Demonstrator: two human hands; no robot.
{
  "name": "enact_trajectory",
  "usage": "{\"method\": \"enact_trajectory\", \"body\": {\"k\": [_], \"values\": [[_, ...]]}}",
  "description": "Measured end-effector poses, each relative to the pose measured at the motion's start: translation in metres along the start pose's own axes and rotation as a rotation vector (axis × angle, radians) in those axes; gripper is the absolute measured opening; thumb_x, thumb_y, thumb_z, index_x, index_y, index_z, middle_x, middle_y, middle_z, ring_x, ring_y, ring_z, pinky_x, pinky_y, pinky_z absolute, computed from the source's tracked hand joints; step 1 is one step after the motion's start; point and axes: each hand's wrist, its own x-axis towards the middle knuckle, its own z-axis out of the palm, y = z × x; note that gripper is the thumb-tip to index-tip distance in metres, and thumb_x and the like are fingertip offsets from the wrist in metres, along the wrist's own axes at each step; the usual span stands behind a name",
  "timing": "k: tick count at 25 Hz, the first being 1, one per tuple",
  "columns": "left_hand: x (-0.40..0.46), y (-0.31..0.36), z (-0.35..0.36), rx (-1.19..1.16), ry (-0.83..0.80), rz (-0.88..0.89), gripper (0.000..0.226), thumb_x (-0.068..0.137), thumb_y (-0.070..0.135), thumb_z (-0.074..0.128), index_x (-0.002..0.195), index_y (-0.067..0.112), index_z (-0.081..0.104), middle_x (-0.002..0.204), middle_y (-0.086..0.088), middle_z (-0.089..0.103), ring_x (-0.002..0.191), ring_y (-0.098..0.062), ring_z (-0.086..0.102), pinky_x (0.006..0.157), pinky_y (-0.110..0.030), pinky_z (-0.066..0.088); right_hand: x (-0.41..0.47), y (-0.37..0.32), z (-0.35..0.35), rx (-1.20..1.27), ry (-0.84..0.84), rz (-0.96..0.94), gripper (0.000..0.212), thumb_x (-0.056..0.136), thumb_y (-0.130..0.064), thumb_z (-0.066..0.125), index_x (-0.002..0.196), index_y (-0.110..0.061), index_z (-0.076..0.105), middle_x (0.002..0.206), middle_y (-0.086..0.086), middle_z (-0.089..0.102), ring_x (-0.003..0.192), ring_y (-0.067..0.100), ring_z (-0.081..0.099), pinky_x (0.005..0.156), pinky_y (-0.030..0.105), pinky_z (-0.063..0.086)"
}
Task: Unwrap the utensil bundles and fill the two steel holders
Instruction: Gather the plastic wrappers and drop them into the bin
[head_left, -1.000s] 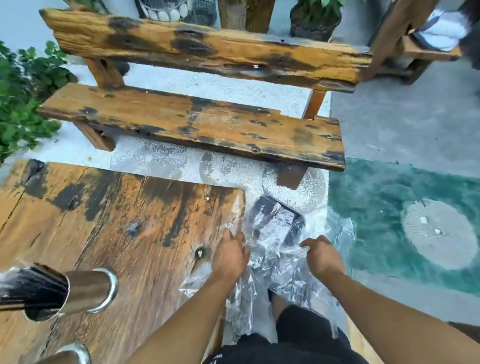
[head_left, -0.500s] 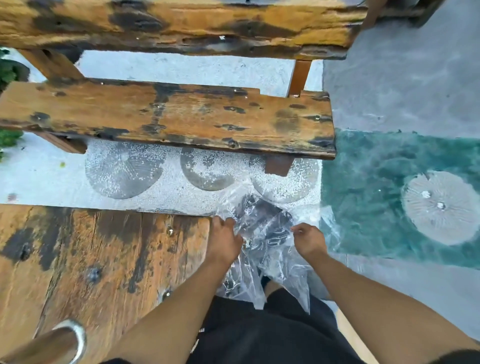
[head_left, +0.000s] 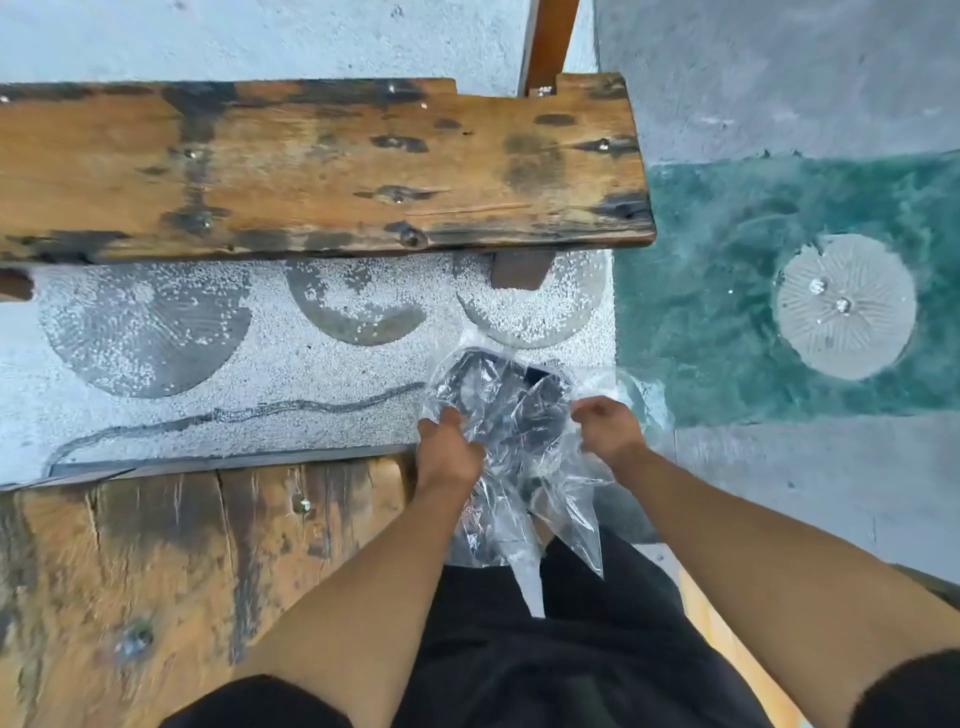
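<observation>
Now my left hand (head_left: 448, 451) and right hand (head_left: 605, 427) both clutch the crinkled clear plastic wrap (head_left: 498, 415), the dark bundle lying between them, equally near.

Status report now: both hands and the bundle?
Left hand and right hand grip clear plastic wrap. Dark bundle inside, still wrapped. Steel holders not in view.

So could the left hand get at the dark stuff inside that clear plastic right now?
Probably not directly. The left hand grips the clear plastic from outside, as does the right hand, and film covers the dark contents on the side in view. No opening is visible.
</observation>
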Motion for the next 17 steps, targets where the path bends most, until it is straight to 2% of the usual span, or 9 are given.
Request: {"method": "enact_trajectory", "body": {"k": [2,4,6,7,9,11,14,16,17], "values": [[0.022,-0.001,0.012,-0.015,0.007,-0.037,0.043,0.094,0.015,0.07,0.133,0.017,0.053,0.126,-0.01,0.054,0.081,-0.02,0.068,0.06,-0.025,0.055,0.023,-0.001,0.016,0.085,-0.029,0.007,0.023,0.101,-0.016,0.058,0.119,-0.011,0.072,0.096,0.003,0.068,0.076,0.019,0.065,0.085,0.036,0.061],[0.052,-0.004,0.037,-0.045,-0.009,-0.075,0.039,0.093,0.013,0.071,0.13,0.015,0.058,0.115,-0.007,0.065,0.076,-0.015,0.067,0.055,-0.021,0.051,0.057,0.004,0.036,0.162,-0.064,0.006,0.021,0.101,-0.014,0.06,0.117,-0.008,0.073,0.103,0.004,0.069,0.079,0.015,0.063,0.085,0.03,0.061],[0.083,-0.002,0.06,-0.076,-0.043,-0.092,0.03,0.093,0.014,0.072,0.121,0.013,0.062,0.103,-0.004,0.068,0.069,-0.012,0.063,0.051,-0.015,0.043,0.094,0.015,0.055,0.157,-0.081,0.023,0.018,0.101,-0.015,0.06,0.112,-0.016,0.074,0.109,0.006,0.072,0.085,0.019,0.063,0.093,0.041,0.059],[0.102,-0.002,0.075,-0.078,-0.057,-0.097,0.028,0.092,0.017,0.073,0.118,0.013,0.063,0.101,-0.005,0.069,0.069,-0.014,0.064,0.054,-0.017,0.045,0.115,0.023,0.066,0.16,-0.086,0.046,0.02,0.101,-0.015,0.06,0.115,-0.018,0.074,0.114,0.007,0.073,0.087,0.021,0.064,0.093,0.044,0.059],[0.145,-0.005,0.104,-0.106,-0.051,-0.12,0.03,0.09,0.021,0.076,0.116,0.014,0.064,0.106,-0.009,0.07,0.078,-0.021,0.069,0.065,-0.029,0.056,0.158,0.038,0.091,0.174,-0.1,0.085,0.025,0.102,-0.017,0.059,0.123,-0.018,0.071,0.122,0.005,0.072,0.088,0.023,0.068,0.084,0.042,0.062],[0.19,-0.013,0.13,-0.075,-0.025,-0.14,0.029,0.088,0.022,0.078,0.113,0.015,0.065,0.115,-0.01,0.069,0.087,-0.025,0.072,0.072,-0.034,0.058,0.195,0.05,0.112,0.166,-0.112,0.101,0.027,0.103,-0.018,0.058,0.128,-0.019,0.069,0.12,0.001,0.071,0.081,0.023,0.068,0.071,0.039,0.063],[0.262,-0.03,0.176,0.008,0.019,-0.144,0.023,0.091,0.013,0.07,0.113,0.012,0.067,0.125,-0.012,0.065,0.091,-0.025,0.071,0.081,-0.033,0.059,0.263,0.075,0.15,0.166,-0.081,0.121,0.025,0.1,-0.013,0.057,0.121,-0.016,0.072,0.104,0.007,0.077,0.071,0.021,0.066,0.072,0.043,0.062],[0.304,-0.04,0.204,0.091,-0.001,-0.113,0.019,0.095,0.009,0.063,0.114,0.007,0.067,0.116,-0.009,0.068,0.092,-0.023,0.068,0.081,-0.024,0.052,0.302,0.092,0.171,0.146,-0.058,0.106,0.026,0.1,-0.012,0.055,0.12,-0.015,0.072,0.098,0.009,0.077,0.066,0.018,0.065,0.062,0.035,0.062],[0.322,-0.042,0.215,0.124,-0.01,-0.108,0.018,0.097,0.008,0.061,0.113,0.005,0.068,0.115,-0.011,0.069,0.097,-0.025,0.068,0.081,-0.023,0.05,0.32,0.099,0.18,0.132,-0.062,0.087,0.027,0.1,-0.012,0.055,0.122,-0.016,0.07,0.099,0.008,0.076,0.064,0.016,0.063,0.055,0.03,0.056]]}}
